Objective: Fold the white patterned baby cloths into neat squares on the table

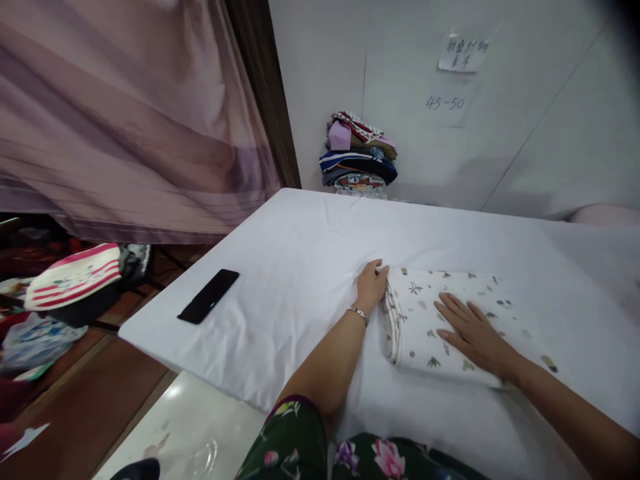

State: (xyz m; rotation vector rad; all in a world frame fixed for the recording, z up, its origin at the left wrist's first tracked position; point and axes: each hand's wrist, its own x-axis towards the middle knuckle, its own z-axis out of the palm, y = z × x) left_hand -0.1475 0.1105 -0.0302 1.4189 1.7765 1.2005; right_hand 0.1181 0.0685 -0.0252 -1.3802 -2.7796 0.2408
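Observation:
A folded white cloth (425,320) with small grey-green leaf and plant prints lies on the white-covered table (295,260), its stacked layers showing along the left side. My left hand (371,287), with a bracelet at the wrist, rests against that layered edge near the far left corner. Its fingers reach forward and are slightly apart, touching the fabric. Flat on top of the cloth lies my right hand (473,333), fingers spread and palm down. The right forearm crosses the cloth's near right part and hides some of it.
A black phone (209,297) lies on the table's left. Folded clothes (359,157) are stacked beyond the far edge, against a wall with paper notes (463,53). A pinkish curtain (150,120) hangs at left, above bags and a striped item (75,277).

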